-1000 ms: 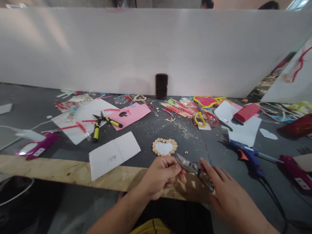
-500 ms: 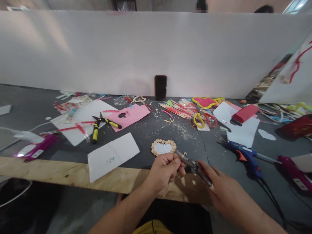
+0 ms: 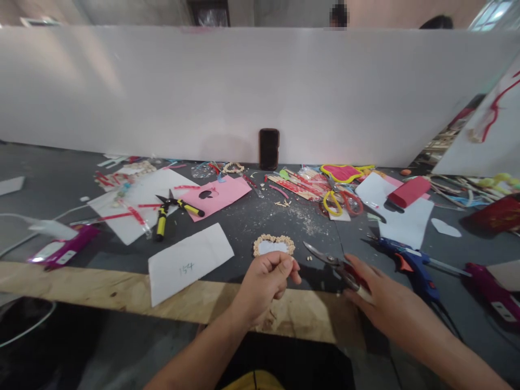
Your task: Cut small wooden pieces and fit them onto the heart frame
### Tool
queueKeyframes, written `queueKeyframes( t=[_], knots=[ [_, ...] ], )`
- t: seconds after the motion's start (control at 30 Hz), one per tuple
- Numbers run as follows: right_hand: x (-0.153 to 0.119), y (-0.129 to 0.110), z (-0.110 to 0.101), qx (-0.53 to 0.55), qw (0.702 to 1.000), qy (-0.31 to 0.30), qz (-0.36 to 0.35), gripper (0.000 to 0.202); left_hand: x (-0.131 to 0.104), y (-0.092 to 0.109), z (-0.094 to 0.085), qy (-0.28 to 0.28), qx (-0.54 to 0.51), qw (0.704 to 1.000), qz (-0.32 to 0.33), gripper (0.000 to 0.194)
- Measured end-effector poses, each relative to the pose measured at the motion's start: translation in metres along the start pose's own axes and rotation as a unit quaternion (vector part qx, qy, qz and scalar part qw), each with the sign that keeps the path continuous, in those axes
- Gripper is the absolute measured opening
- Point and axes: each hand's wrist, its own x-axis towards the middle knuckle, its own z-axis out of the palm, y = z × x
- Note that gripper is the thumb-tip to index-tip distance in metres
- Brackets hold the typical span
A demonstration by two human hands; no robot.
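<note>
My left hand (image 3: 270,279) is closed in a pinch just in front of the heart-shaped piece (image 3: 255,246), a white centre edged with small pale wooden bits. What the fingertips hold is too small to make out. To the right, my right hand (image 3: 376,292) is wrapped round the handles of a pair of pruning shears (image 3: 335,261). Their metal blades point left, low over the dark tabletop and apart from my left hand. A few loose wooden bits (image 3: 309,258) lie between the heart and the blades.
A blue glue gun (image 3: 410,262) lies on the right. Yellow-handled pliers (image 3: 161,219), a white card (image 3: 190,265) and pink paper (image 3: 227,192) are on the left. Scissors (image 3: 333,203) lie farther back. A phone (image 3: 269,149) leans against the white board (image 3: 162,86).
My right hand has drawn the shears away from my left fingertips, to the right and down towards the tabletop. My left hand keeps its pinch, almost in the same place.
</note>
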Motion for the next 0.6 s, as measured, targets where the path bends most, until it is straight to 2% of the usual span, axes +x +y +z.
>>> queueKeyframes(
  t=[0.17, 0.37, 0.5, 0.6],
  knots=[
    [0.025, 0.019, 0.0, -0.073, 0.994, 0.082, 0.016, 0.06, -0.004, 0.012, -0.017, 0.0, 0.066, 0.998, 0.022, 0.032],
    [0.04, 0.019, 0.003, -0.179, 0.974, 0.132, -0.04, 0.056, 0.015, 0.044, -0.042, 0.036, 0.131, 0.988, 0.075, 0.034],
    [0.06, 0.015, -0.023, -0.147, 0.975, 0.126, -0.113, 0.04, 0.029, 0.047, -0.054, 0.048, 0.11, 0.987, 0.11, 0.032],
    [0.097, 0.006, -0.044, -0.134, 0.977, 0.132, -0.105, 0.035, 0.033, 0.039, -0.059, 0.053, 0.125, 0.984, 0.113, 0.032]
  ],
)
